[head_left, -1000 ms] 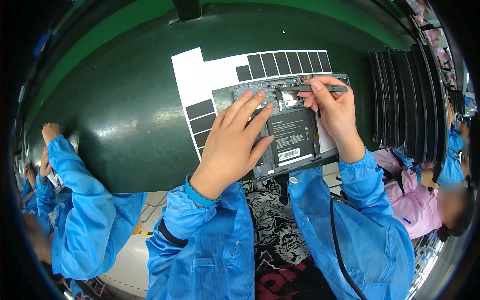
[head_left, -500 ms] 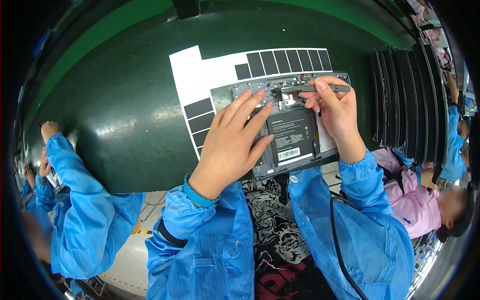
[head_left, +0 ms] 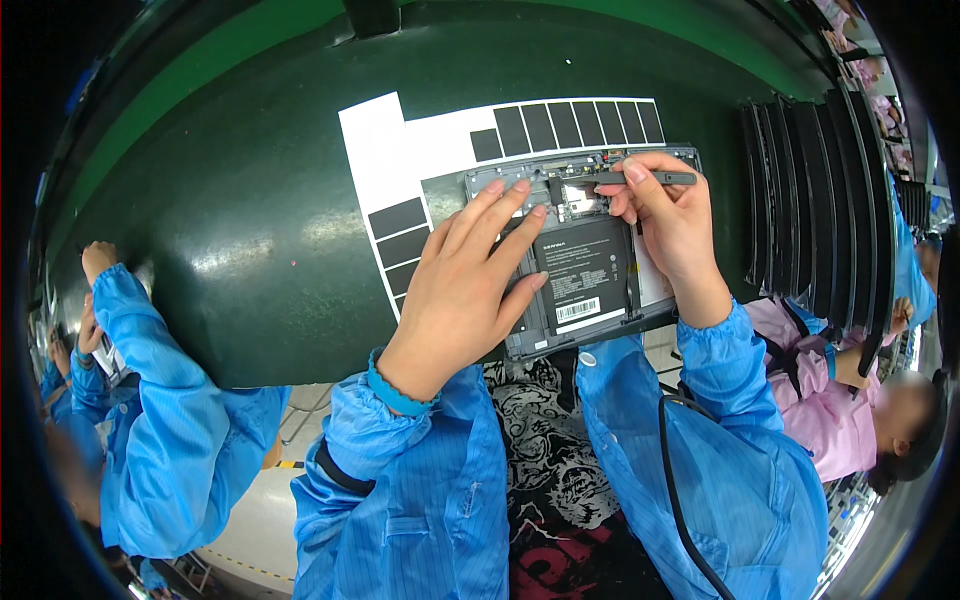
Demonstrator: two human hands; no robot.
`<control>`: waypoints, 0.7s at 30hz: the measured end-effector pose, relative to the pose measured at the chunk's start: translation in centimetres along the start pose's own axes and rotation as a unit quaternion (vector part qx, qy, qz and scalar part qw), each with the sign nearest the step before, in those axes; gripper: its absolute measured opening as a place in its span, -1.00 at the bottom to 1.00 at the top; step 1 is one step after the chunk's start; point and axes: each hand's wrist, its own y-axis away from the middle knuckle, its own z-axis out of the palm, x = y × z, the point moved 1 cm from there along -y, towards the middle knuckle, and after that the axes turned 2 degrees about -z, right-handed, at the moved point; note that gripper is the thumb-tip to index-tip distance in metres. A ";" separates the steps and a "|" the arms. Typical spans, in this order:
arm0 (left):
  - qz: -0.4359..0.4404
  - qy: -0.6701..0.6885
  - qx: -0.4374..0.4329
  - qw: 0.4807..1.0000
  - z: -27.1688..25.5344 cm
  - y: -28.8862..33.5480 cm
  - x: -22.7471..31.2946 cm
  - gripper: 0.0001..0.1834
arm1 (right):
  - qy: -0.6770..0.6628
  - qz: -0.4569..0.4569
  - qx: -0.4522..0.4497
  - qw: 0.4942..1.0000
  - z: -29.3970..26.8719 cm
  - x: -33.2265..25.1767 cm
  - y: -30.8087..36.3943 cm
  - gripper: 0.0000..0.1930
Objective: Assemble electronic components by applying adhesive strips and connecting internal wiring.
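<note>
An opened flat electronic device [head_left: 520, 338], like a tablet with its back off, lies in front of me at the near edge of the table. Its black battery [head_left: 583, 262] with a white label fills the middle. My left hand [head_left: 470, 265] rests on the device's left side, fingers spread, holding nothing. In my right hand [head_left: 672, 215] a pair of dark tweezers [head_left: 660, 178] is pinched between thumb and fingers. The tips point left, over a shiny silver patch [head_left: 580, 198] of the circuit board above the battery. Whether they touch it I cannot tell.
White sheets [head_left: 375, 150] carrying black rectangular pads [head_left: 563, 123] lie behind and left of the device on the dark green table [head_left: 240, 200]. A row of upright black panels [head_left: 820, 200] stands at the right. Co-workers in blue [head_left: 170, 430] and pink [head_left: 830, 420] sit on either side.
My right hand and the tweezers have shifted very slightly to the left. My left hand stays in place. The co-worker's hands at the right have moved.
</note>
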 end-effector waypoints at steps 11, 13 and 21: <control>0.001 -0.085 0.027 0.996 -0.6 -1.2 1.7 -0.42 | 0.004 -0.017 0.002 1.000 0.1 0.2 0.1 -0.81; 0.018 -0.127 0.027 0.991 -0.4 -1.5 1.9 -0.40 | 0.002 -0.023 0.002 1.000 0.1 0.2 0.1 -0.81; 0.017 -0.131 0.045 0.990 0.0 -2.3 2.0 -0.38 | 0.023 -0.007 0.007 1.000 0.1 0.1 0.2 -0.83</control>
